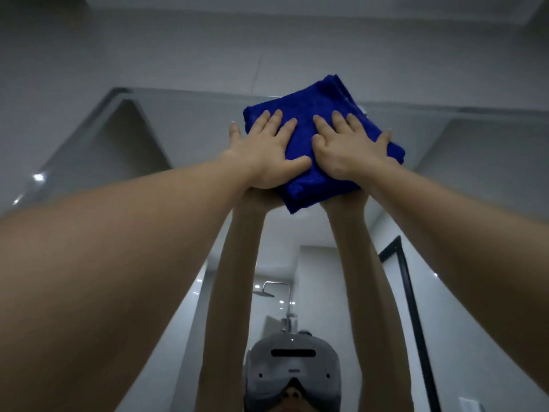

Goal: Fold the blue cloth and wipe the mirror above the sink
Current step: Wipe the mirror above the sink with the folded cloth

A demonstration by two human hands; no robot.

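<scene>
Blue cloth (323, 99), folded into a thick square pad, sits high on the mirror (463, 185), with its far corner poking just over the top edge of the glass onto the grey wall (267, 46). From where I stand it looks soft, plush and light, so it should mould to the glass and glide easily. Its loose layers could slide apart or unfold if pushed from one corner only, so flat palms over the middle seem the best hold. That is how it is held: the left hand (264, 147) and right hand (353, 144) lie side by side on it, fingers straight and spread wide, pressing it to the glass and gripping nothing. The edge to mind is the mirror's top rim, right at the cloth, where a far stroke would run off onto the wall. Bare glass opens to the left, to the right and nearer below, where the reflection shows raised arms, a headset (292, 367), a shower head (264, 292) and a black door frame (413, 307).
</scene>
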